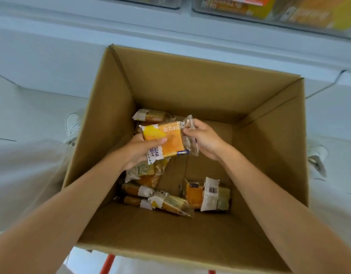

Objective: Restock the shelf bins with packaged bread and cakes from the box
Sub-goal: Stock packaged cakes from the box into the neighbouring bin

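Bread packet [168, 140], orange wrapper, is held low inside cardboard box [190, 86], above loose packets [208, 195] on the box bottom. L hand [138, 150] fingers clamped round its left side, thumb on top; R hand [205, 139] fingers pinch only the clear wrapper end. Risk: film slips or tears w/ a hard pull, so packet drops back; tight squeeze could squash the bread.

Box [190, 91]: brown cardboard, matt, smooth. Packs [164, 140]: shiny plastic wrap, see-through at ends, crinkly. Bins [269, 16]: clear shiny plastic. Shelf [71, 36]: white, smooth.
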Demonstrator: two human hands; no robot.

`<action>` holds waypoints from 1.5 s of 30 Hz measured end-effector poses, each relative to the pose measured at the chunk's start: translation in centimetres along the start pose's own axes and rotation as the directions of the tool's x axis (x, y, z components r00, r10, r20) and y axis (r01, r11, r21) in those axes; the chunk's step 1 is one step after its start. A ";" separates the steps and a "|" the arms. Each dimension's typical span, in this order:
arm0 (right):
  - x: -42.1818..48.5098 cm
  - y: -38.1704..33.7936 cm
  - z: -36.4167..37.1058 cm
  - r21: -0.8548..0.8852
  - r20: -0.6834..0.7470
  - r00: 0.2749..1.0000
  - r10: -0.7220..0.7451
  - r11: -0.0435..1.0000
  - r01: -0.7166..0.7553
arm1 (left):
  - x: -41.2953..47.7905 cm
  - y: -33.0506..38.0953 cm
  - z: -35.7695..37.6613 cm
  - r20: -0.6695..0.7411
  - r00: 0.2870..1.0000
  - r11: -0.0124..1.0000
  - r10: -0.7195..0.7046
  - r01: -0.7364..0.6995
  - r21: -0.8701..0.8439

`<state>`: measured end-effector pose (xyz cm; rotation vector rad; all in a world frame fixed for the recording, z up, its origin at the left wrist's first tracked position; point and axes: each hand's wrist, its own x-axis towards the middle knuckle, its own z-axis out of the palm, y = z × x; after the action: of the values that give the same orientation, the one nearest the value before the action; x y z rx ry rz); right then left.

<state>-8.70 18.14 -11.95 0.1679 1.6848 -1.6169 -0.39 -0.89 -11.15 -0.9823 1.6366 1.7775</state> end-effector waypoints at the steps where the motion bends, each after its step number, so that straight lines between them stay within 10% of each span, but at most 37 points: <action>1: -0.2 0.2 -0.1 0.022 0.017 1.000 0.017 1.000 -0.017 | 0.0 -0.1 0.1 -0.024 1.000 0.999 0.002 -0.003 -0.044; 6: 0.0 3.4 0.0 -0.179 0.002 0.988 0.156 0.972 -0.153 | 0.4 -0.8 -1.6 -0.386 0.908 0.978 0.161 -0.201 -0.063; 13: 0.8 9.2 7.2 -0.406 0.046 0.941 0.336 0.867 -0.289 | 0.6 -1.6 -1.6 -0.414 0.892 0.978 0.181 -0.208 -0.023; 22: 2.4 9.6 -4.7 -0.324 -0.391 0.905 0.167 0.895 -0.306 | 2.0 -1.6 -1.3 -0.432 0.879 0.969 0.202 -0.245 -0.045; 26: 2.0 11.1 -6.9 -0.935 -0.137 0.991 -0.007 0.331 -0.127 | 2.8 -1.8 -0.3 -0.414 0.889 0.968 0.194 -0.241 -0.063; 30: 3.7 12.2 -6.4 -0.965 0.229 0.971 -0.075 -0.149 0.216 | 3.4 -2.0 0.0 -0.396 0.894 0.970 0.208 -0.240 -0.032; 40: 2.1 1.6 -5.8 -0.901 0.085 0.990 -0.110 0.416 0.123 | 3.1 -0.6 -0.1 -0.476 0.822 0.943 0.313 -0.330 0.050; 45: -1.9 -7.7 -3.7 -0.795 0.193 0.978 -0.082 0.571 0.205 | -0.1 2.7 1.0 -0.225 0.858 0.887 0.461 -0.446 0.120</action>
<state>-13.47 20.82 -5.11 -0.5544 2.1953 -0.7606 -2.61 -0.25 -9.41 -0.8635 2.2199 1.9383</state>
